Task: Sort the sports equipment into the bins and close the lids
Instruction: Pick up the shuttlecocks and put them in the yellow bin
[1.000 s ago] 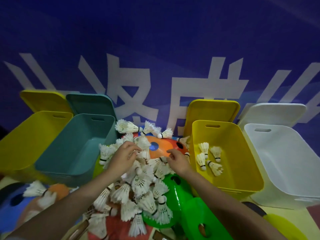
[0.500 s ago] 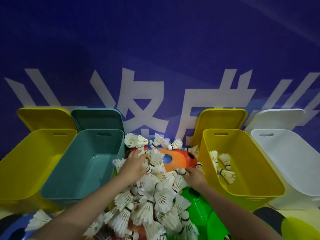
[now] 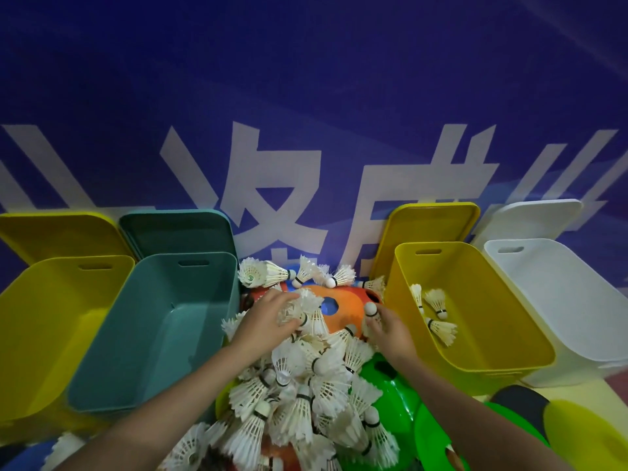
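Now | left hand (image 3: 268,321) grips shuttlecocks (image 3: 307,312) | right hand (image 3: 387,329) pinches shuttlecock (image 3: 370,311), upright, cork up

Dim blue wall (image 3: 306,79) bears large white characters (image 3: 272,205).

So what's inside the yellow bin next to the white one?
Three or four white shuttlecocks lie inside that yellow bin, near its left wall; nothing else shows.

The right hand (image 3: 390,331) has lifted a shuttlecock (image 3: 371,312) from the pile (image 3: 306,385).
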A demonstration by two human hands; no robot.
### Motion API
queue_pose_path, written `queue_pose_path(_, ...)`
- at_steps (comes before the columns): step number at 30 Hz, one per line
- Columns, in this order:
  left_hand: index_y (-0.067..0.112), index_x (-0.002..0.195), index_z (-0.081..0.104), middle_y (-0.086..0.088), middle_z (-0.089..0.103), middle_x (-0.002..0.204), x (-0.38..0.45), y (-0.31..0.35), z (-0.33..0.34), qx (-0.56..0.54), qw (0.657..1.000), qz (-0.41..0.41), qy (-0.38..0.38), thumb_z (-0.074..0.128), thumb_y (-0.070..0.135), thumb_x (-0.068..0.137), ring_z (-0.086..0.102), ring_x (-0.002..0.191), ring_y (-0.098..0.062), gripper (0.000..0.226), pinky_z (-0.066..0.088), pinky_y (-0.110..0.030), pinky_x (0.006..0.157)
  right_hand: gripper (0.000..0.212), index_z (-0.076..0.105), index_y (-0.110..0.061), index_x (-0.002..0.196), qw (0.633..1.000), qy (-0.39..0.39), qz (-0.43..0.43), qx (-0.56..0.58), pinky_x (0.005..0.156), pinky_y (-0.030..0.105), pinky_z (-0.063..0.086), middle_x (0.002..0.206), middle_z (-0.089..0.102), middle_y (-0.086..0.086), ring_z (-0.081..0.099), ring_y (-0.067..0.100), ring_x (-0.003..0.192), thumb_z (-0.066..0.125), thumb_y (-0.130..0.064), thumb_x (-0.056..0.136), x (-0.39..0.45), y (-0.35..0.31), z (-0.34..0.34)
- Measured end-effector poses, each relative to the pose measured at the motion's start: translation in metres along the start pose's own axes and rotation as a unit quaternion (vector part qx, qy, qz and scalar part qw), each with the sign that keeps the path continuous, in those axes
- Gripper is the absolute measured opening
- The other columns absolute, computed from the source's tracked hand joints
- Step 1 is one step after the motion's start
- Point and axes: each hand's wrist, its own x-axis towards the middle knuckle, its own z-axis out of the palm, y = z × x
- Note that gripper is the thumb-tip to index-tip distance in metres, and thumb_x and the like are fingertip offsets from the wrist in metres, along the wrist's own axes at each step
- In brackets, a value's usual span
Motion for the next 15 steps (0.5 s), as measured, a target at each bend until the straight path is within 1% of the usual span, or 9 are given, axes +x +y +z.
queue_pose_path(1, 0.03, 0.133, 0.051, 0.013, 0.046, 0.128, -0.001, 0.004, 0.0, -0.022, 1.0, 0.002, 0.007, 0.066, 0.033, 0.086, 0.049, 0.117, -0.005, 0.05, 0.043, -0.029, 0.099, 0.033, 0.056, -0.019, 0.13, 1.0, 0.012, -0.012, 0.006, 0.082, 0.029, 0.045, 0.11, 0.06, -0.01, 0.055, 0.011, 0.104, 0.052, -0.027, 0.097, -0.001, -0.004, -0.003)
queue_pose_path(3, 0.031, 0.13, 0.053, 0.015, 0.048, 0.127, -0.001, 0.012, 0.001, -0.059, 0.998, 0.001, 0.022, 0.069, 0.032, 0.084, 0.049, 0.116, -0.002, 0.049, 0.043, -0.026, 0.099, 0.036, 0.053, -0.02, 0.133, 0.999, 0.041, -0.028, 0.017, 0.085, 0.024, 0.041, 0.112, 0.054, -0.015, 0.052, 0.006, 0.105, 0.053, -0.028, 0.098, -0.002, -0.012, -0.01)
queue_pose_path(6, 0.033, 0.124, 0.056, 0.019, 0.051, 0.121, 0.0, 0.025, 0.005, -0.095, 0.995, 0.005, 0.042, 0.072, 0.032, 0.081, 0.05, 0.113, 0.002, 0.045, 0.045, -0.024, 0.097, 0.038, 0.051, -0.023, 0.135, 0.996, 0.069, -0.027, 0.048, 0.088, 0.024, 0.04, 0.118, 0.053, -0.016, 0.049, 0.003, 0.109, 0.05, -0.034, 0.098, -0.001, -0.018, -0.021)
queue_pose_path(8, 0.031, 0.122, 0.058, 0.017, 0.054, 0.121, 0.001, 0.039, 0.008, -0.119, 0.992, 0.002, 0.043, 0.073, 0.032, 0.081, 0.051, 0.113, 0.001, 0.044, 0.045, -0.024, 0.096, 0.035, 0.053, -0.025, 0.131, 0.993, 0.089, -0.03, 0.076, 0.087, 0.026, 0.041, 0.118, 0.057, -0.014, 0.051, 0.004, 0.109, 0.049, -0.036, 0.098, 0.0, -0.02, -0.031)
queue_pose_path(11, 0.028, 0.121, 0.059, 0.013, 0.057, 0.123, 0.006, 0.063, 0.016, -0.142, 0.989, 0.008, 0.037, 0.072, 0.031, 0.082, 0.052, 0.113, -0.002, 0.041, 0.045, -0.024, 0.095, 0.029, 0.058, -0.022, 0.119, 0.987, 0.125, -0.03, 0.096, 0.079, 0.032, 0.044, 0.106, 0.063, -0.006, 0.058, 0.012, 0.1, 0.047, -0.038, 0.098, 0.001, -0.016, -0.048)
queue_pose_path(13, 0.026, 0.121, 0.059, 0.015, 0.056, 0.122, 0.012, 0.078, 0.024, -0.137, 0.99, 0.011, 0.033, 0.072, 0.031, 0.083, 0.051, 0.112, -0.002, 0.04, 0.041, -0.017, 0.091, 0.034, 0.057, -0.019, 0.123, 0.985, 0.134, -0.02, 0.105, 0.082, 0.034, 0.047, 0.11, 0.063, -0.004, 0.057, 0.012, 0.102, 0.045, -0.04, 0.099, 0.001, -0.014, -0.062)
queue_pose_path(15, 0.026, 0.122, 0.058, 0.014, 0.056, 0.12, 0.017, 0.088, 0.033, -0.138, 0.99, 0.001, 0.029, 0.071, 0.031, 0.083, 0.05, 0.111, -0.003, 0.041, 0.038, -0.011, 0.086, 0.029, 0.058, -0.02, 0.12, 0.985, 0.132, -0.03, 0.112, 0.081, 0.032, 0.046, 0.108, 0.064, -0.004, 0.057, 0.009, 0.1, 0.045, -0.037, 0.1, 0.0, -0.012, -0.078)
